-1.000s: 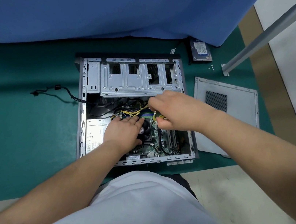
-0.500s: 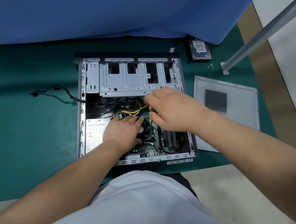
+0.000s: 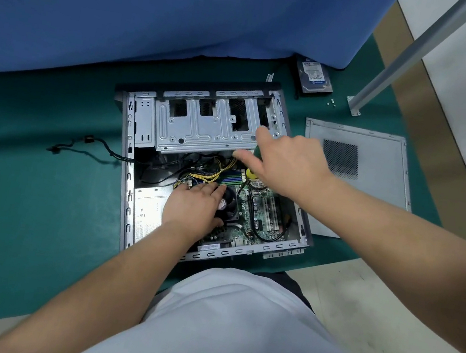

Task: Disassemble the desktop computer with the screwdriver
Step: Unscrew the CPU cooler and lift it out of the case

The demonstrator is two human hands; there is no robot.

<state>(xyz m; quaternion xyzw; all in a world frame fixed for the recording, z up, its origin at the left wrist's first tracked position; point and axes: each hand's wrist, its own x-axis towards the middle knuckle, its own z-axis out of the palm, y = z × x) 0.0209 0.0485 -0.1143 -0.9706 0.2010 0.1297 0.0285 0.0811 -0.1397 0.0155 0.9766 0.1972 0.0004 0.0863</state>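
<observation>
Desktop computer on its side, panel off, mobo w/ yellow wiring exposed. Left hand flat, fingers straight, on fan. Right hand grips green-yellow screwdriver.

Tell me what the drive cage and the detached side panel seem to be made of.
Drive cage: apparently bare stamped sheet metal, dull silver, with pressed ribs and punched holes. Side panel: probably painted or coated sheet metal, flat matte grey, with a perforated vent patch and folded edges.

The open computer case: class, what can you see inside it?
Inside the computer case: a drive cage, yellow cables, a green motherboard, a fan. The left hand and right hand cover parts beneath.
</observation>
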